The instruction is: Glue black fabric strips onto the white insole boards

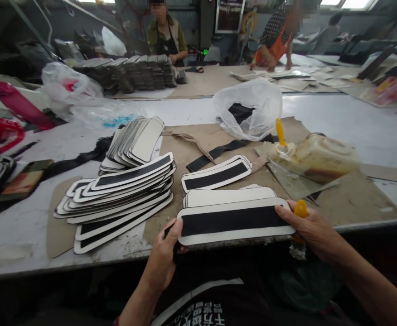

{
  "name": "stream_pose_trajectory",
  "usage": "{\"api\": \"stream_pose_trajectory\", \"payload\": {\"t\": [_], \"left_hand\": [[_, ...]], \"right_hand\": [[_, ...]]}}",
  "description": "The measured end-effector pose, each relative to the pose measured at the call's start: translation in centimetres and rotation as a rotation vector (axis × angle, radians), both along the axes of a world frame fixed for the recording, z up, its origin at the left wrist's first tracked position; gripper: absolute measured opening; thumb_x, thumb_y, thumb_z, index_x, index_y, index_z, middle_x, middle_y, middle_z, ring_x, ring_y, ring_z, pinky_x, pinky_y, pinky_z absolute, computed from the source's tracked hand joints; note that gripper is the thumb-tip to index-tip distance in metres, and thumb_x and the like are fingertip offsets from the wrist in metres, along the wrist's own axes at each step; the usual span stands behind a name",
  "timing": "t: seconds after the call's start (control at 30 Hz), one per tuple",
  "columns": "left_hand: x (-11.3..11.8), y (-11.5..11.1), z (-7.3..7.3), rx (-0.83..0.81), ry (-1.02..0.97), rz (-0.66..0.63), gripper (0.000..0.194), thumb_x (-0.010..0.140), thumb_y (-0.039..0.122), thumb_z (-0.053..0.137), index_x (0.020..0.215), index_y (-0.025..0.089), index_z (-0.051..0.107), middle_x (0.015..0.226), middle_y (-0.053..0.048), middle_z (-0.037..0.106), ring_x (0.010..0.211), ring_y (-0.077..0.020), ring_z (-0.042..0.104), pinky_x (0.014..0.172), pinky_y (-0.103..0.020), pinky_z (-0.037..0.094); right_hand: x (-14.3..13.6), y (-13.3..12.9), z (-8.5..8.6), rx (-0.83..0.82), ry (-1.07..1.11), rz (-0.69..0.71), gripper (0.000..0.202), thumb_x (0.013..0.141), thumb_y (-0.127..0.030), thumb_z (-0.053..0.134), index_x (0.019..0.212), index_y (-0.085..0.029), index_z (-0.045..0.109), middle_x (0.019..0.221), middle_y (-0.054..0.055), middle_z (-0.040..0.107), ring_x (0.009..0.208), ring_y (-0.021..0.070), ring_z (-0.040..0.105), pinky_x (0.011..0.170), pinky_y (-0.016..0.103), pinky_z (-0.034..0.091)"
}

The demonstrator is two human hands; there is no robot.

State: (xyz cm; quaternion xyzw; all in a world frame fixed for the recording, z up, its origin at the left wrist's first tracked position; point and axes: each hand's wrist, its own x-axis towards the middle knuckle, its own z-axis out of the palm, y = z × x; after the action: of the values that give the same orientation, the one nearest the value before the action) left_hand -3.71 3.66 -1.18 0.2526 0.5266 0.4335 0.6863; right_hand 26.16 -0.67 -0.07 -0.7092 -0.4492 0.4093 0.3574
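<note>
A long white panel with rounded ends and a black strip down its middle is held level at the table's front edge. My left hand grips its left end with the thumb on top; something dark shows beneath those fingers, too hidden to name. At the right end my right hand pinches the panel and also holds a yellow-handled brush, bristles hanging down. Just behind lie plain white panels and a few strip-faced panels. To the left is a fanned pile of strip-faced panels.
Plain white panels are stacked behind the pile. A plastic bag with black pieces stands at the back. On the right, a glue-smeared translucent container lies beside another yellow-handled brush. Two people work across the table.
</note>
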Motion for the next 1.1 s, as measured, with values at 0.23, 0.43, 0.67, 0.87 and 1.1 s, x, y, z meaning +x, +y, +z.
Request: {"api": "stream_pose_trajectory", "payload": {"t": [0.23, 0.43, 0.67, 0.87, 1.1], "left_hand": [[-0.2, 0.4, 0.7, 0.014, 0.057, -0.017, 0.036, 0.065, 0.036, 0.075, 0.095, 0.018, 0.065, 0.055, 0.006, 0.052, 0.047, -0.0083, 0.043, 0.043, -0.019, 0.035], [-0.2, 0.8, 0.4, -0.041, 0.126, 0.030, 0.040, 0.057, 0.037, 0.080, 0.092, 0.024, 0.068, 0.072, -0.001, 0.065, 0.058, -0.0181, 0.057, 0.046, -0.025, 0.043], [-0.4, 0.8, 0.9, -0.052, 0.069, -0.012, 0.030, 0.059, 0.037, 0.079, 0.082, 0.022, 0.065, 0.060, 0.002, 0.056, 0.051, -0.0113, 0.048, 0.045, -0.019, 0.041], [-1.2, 1.0, 1.1, -0.125, -0.216, -0.008, 0.029, 0.065, 0.033, 0.076, 0.065, 0.015, 0.054, 0.050, 0.006, 0.040, 0.041, -0.0032, 0.030, 0.037, -0.014, 0.028], [-6.4, 3.0, 4.8, 0.044, -0.018, 0.133, 0.030, 0.064, 0.035, 0.077, 0.072, 0.016, 0.055, 0.054, 0.005, 0.046, 0.043, -0.0045, 0.036, 0.039, -0.015, 0.031]], "right_hand": [[-0.7, 0.3, 0.0, -0.076, 0.124, -0.026, 0.043, 0.078, -0.061, 0.053, 0.067, -0.021, 0.041, 0.047, -0.007, 0.037, 0.042, 0.0086, 0.033, 0.040, 0.023, 0.026], [-1.1, 0.7, 0.3, 0.014, 0.070, 0.026, 0.039, 0.080, -0.055, 0.055, 0.069, -0.020, 0.043, 0.052, -0.008, 0.036, 0.044, 0.0078, 0.031, 0.041, 0.022, 0.025], [-1.4, 0.9, 0.9, -0.027, 0.244, 0.008, 0.041, 0.077, -0.056, 0.059, 0.070, -0.020, 0.042, 0.049, -0.009, 0.034, 0.041, 0.0057, 0.027, 0.039, 0.020, 0.020], [-3.0, 0.8, 2.4, -0.100, 0.669, -0.033, 0.041, 0.079, -0.054, 0.059, 0.069, -0.020, 0.039, 0.044, -0.011, 0.027, 0.041, 0.0044, 0.015, 0.040, 0.018, 0.016], [-4.8, 3.6, 2.7, -0.146, 0.366, -0.066, 0.044, 0.075, -0.061, 0.059, 0.068, -0.019, 0.047, 0.051, -0.005, 0.036, 0.046, 0.0078, 0.026, 0.042, 0.020, 0.025]]}}
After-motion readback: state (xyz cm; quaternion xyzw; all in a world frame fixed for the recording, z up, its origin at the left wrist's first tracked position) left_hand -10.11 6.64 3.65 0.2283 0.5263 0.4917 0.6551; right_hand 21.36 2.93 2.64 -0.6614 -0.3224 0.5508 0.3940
